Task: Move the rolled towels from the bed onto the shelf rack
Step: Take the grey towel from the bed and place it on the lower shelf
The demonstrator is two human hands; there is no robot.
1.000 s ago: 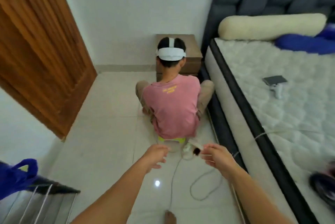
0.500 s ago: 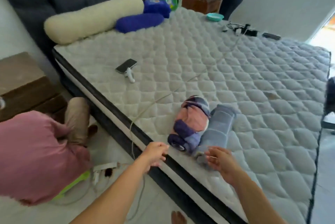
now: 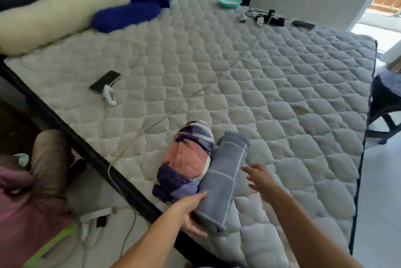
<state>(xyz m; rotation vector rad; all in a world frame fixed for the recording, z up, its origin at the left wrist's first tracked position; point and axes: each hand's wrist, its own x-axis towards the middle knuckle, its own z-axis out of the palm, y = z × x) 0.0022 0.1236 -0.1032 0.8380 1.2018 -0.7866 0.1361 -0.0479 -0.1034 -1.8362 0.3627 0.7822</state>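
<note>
Two rolled towels are being shown lying side by side and touching on the quilted bed (image 3: 249, 85), near its front edge. The grey-blue towel (image 3: 223, 183), marked with pale grid lines, is lying on the right; the towel patterned in purple, pink and white (image 3: 184, 163) is lying on the left.
</note>
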